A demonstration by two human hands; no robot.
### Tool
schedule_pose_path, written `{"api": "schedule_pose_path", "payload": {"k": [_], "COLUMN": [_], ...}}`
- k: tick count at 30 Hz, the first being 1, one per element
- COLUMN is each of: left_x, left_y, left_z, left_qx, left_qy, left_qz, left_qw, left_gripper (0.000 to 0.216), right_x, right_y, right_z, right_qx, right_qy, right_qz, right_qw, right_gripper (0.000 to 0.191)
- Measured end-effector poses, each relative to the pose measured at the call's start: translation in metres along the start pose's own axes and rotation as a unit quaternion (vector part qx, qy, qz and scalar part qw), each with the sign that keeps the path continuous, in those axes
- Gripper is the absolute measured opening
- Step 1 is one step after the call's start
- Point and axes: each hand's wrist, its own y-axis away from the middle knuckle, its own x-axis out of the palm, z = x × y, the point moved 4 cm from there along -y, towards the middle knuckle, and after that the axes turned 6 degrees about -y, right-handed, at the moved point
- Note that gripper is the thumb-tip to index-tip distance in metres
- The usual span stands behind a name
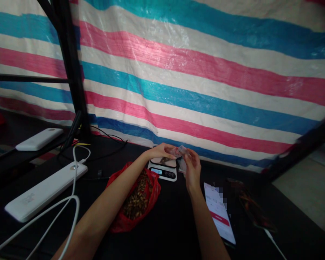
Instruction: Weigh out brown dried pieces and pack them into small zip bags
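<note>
My left hand (164, 151) and my right hand (192, 169) meet above a small white kitchen scale (163, 169) with a lit display. Both pinch a small clear plastic bag (181, 151) held between them over the scale's pan. Just left of the scale, under my left forearm, lies an open red plastic bag (135, 196) full of brown seeds. What the clear bag contains I cannot make out.
A lit phone (219, 213) lies right of my right forearm, with a dark packet (253, 207) beside it. Two white power banks (44, 191) (39, 139) with white cables lie at the left. A black frame post (70, 68) and a striped tarp (206, 72) stand behind the dark table.
</note>
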Motion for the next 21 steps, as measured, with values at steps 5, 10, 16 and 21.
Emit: {"api": "schedule_pose_path", "payload": {"k": [5,10,16,21], "left_x": [0.000,0.002,0.001,0.001], "left_y": [0.001,0.000,0.001,0.003], "left_z": [0.001,0.000,-0.002,-0.003], "left_qx": [0.006,0.011,0.001,0.010], "left_qy": [-0.017,-0.022,-0.020,-0.024], "left_qz": [-0.010,0.009,0.010,0.016], "left_qw": [1.000,1.000,1.000,1.000], "left_gripper": [0.048,0.047,0.048,0.047], "right_x": [0.005,0.010,0.012,0.014], "right_y": [0.004,0.007,0.009,0.010], "right_z": [0.008,0.013,0.020,0.025], "right_qx": [-0.042,-0.070,-0.086,-0.110], "right_qy": [0.084,0.058,0.119,0.136], "right_qz": [0.008,0.013,0.026,0.040], "right_qw": [0.996,0.996,0.989,0.984], "right_gripper": [0.033,0.040,0.029,0.024]}}
